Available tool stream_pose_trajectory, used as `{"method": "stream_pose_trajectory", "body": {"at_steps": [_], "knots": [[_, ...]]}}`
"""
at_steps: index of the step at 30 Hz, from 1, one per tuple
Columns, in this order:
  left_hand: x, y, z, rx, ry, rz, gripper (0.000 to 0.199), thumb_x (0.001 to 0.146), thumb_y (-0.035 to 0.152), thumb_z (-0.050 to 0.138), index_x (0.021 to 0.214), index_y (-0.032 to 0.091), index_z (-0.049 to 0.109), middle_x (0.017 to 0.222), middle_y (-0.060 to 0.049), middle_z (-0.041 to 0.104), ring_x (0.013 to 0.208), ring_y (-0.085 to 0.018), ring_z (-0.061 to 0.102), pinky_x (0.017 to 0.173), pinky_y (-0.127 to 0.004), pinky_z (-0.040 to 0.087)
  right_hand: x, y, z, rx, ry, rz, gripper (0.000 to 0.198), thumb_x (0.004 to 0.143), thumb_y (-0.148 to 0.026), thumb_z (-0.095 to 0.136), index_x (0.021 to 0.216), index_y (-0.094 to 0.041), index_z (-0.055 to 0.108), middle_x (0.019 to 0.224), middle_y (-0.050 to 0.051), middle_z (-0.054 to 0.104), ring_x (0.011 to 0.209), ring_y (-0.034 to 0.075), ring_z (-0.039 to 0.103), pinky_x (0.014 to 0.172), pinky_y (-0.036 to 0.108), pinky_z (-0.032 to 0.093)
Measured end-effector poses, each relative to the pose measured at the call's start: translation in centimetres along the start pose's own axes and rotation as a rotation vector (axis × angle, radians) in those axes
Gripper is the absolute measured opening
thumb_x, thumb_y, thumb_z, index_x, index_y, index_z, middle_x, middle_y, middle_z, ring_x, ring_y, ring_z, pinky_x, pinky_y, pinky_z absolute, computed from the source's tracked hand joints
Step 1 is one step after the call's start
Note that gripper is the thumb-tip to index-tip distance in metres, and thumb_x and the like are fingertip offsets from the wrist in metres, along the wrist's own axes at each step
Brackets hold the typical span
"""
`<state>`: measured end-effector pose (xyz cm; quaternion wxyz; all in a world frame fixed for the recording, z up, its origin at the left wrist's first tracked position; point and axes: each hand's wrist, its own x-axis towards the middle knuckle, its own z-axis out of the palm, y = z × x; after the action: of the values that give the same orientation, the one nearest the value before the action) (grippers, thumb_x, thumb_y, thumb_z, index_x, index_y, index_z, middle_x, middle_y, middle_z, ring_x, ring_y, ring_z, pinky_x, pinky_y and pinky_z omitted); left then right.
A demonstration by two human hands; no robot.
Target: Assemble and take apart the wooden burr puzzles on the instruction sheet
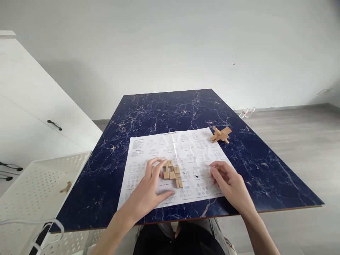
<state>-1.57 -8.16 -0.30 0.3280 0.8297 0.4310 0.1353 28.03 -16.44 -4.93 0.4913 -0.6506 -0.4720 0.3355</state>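
Note:
A group of light wooden puzzle blocks (pixel 172 175) lies on a printed paper sheet (pixel 156 143). My left hand (pixel 148 187) rests beside the group on its left. Its index finger reaches the upper left block, and its thumb stretches out below, apart from the wood. To the right, my right hand (pixel 225 177) hovers over or rests on the sheet, fingers loosely curled and thumb a little apart, with nothing visible in them. An assembled wooden burr puzzle (pixel 221 135) sits at the sheet's upper right corner.
The sheet lies on a dark blue marbled table (pixel 170 109). At left stand a white cabinet (pixel 39 92) and a perforated white surface (pixel 32 187) bearing a small wooden piece (pixel 66 187) and a white cable (pixel 26 222). The table's right edge borders grey floor.

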Motion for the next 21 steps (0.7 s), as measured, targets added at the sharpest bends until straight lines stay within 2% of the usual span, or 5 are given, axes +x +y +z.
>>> {"method": "stream_pose_trajectory", "body": {"at_steps": [3, 6, 10, 14, 21], "knots": [[0.5, 0.0, 0.0, 0.014, -0.001, 0.026, 0.087, 0.094, 0.042, 0.077, 0.162, 0.048, 0.024, 0.168, -0.007, 0.028, 0.114, -0.028, 0.069, 0.092, -0.047, 0.065, -0.1, -0.4, -0.1, -0.08, -0.01, -0.009, 0.028, 0.106, -0.051, 0.057, 0.107, -0.024, 0.063, 0.082, 0.002, 0.068, 0.07, 0.019, 0.065, 0.063, 0.03, 0.05], [1.3, -0.4, -0.1, 0.026, 0.033, 0.021, 0.087, 0.092, 0.044, 0.08, 0.161, 0.043, 0.027, 0.161, -0.008, 0.04, 0.12, -0.03, 0.066, 0.102, -0.051, 0.06, -0.5, -1.4, 0.1, -0.194, -0.059, -0.066, 0.025, 0.106, -0.049, 0.057, 0.108, -0.025, 0.066, 0.09, 0.004, 0.071, 0.072, 0.02, 0.066, 0.065, 0.032, 0.053], [1.9, -1.3, -0.3, 0.035, 0.017, -0.017, 0.083, 0.092, 0.052, 0.079, 0.16, 0.038, 0.032, 0.141, -0.009, 0.059, 0.129, -0.034, 0.062, 0.109, -0.055, 0.054, -1.4, -2.6, 1.4, -0.297, -0.224, -0.236, 0.025, 0.105, -0.041, 0.061, 0.127, -0.029, 0.062, 0.123, 0.009, 0.069, 0.098, 0.025, 0.071, 0.081, 0.038, 0.061], [1.8, -1.9, -0.1, 0.0, 0.044, -0.003, 0.08, 0.098, 0.05, 0.072, 0.163, 0.041, 0.026, 0.141, -0.007, 0.061, 0.131, -0.031, 0.061, 0.112, -0.053, 0.052, -1.6, -3.1, 3.4, -0.385, -0.282, -0.374, 0.052, 0.102, -0.036, 0.067, 0.15, -0.035, 0.048, 0.154, 0.01, 0.051, 0.139, 0.032, 0.057, 0.11, 0.049, 0.057], [0.7, -2.0, 0.3, -0.004, 0.16, 0.049, 0.076, 0.097, 0.045, 0.075, 0.16, 0.041, 0.032, 0.148, -0.008, 0.058, 0.135, -0.033, 0.06, 0.114, -0.054, 0.051, -0.9, -3.2, 5.4, -0.426, -0.32, -0.459, 0.066, 0.103, -0.032, 0.064, 0.162, -0.037, 0.035, 0.164, 0.007, 0.049, 0.154, 0.032, 0.043, 0.121, 0.056, 0.048]]}}
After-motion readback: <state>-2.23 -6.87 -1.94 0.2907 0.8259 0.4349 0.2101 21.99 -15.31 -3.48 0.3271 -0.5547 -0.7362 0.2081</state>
